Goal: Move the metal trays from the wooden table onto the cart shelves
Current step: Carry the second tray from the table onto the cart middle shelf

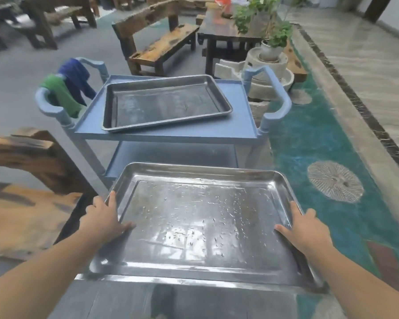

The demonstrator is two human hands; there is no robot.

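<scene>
Hands first: my left hand (pixel 101 218) grips the left rim of the large, shiny rectangular metal tray (pixel 198 226), thumb lying on the tray floor and one finger stretched along the raised edge. My right hand (pixel 306 229) holds the right rim the same way. My other fingers are hidden under the lip. The tray hangs roughly level in the air between me and the cart, resting on nothing I can see. A second strip of metal shows below its near edge, and I cannot tell whether that is another tray underneath.

Water beads all over the tray floor, so I judge it slick. It looks stiff and thin, light for its breadth, and awkward rather than heavy. The side rims, about midway along, seem the sensible place to hold it, keeping it flat so the water does not run.

Just beyond its far edge stands the pale blue plastic cart (pixel 275 116). Its lower shelf (pixel 171 155) shows bare blue and is partly hidden by my tray; I judge that the likely spot for this one. On the top shelf (pixel 240 120) a duller grey rectangular metal tray (pixel 164 104) lies askew.

A green cloth (pixel 62 95) and a dark blue cloth (pixel 76 77) hang over the cart's left handle. Farther off stand a rough wooden bench (pixel 164 47) and a leafy potted plant (pixel 272 31).
</scene>
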